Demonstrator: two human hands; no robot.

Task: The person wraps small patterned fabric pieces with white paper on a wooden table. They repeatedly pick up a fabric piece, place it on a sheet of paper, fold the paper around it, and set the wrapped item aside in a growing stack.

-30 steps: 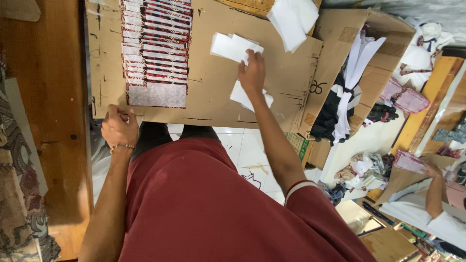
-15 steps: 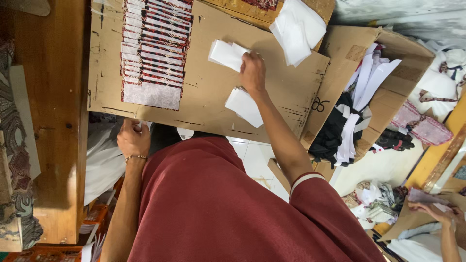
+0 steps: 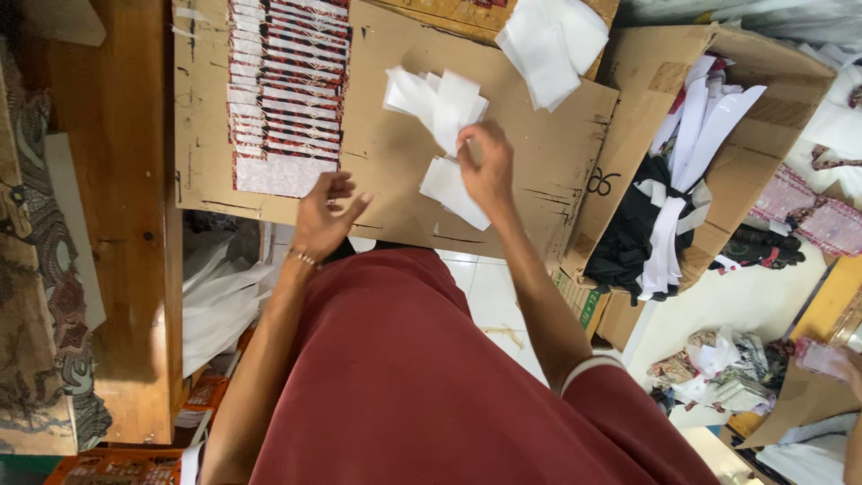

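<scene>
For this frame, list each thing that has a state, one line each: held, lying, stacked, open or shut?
Left hand: open, fingers spread, over the cardboard sheet.
Right hand: shut on white paper pieces.
White slip: lying flat on the sheet.
Patterned strips: laid in an overlapping row.
White stack: piled at the sheet's far edge.
Cardboard box: open, holding fabric.

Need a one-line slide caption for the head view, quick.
Right hand grips white paper pieces over a flat cardboard sheet; left hand hovers open nearby.
</scene>
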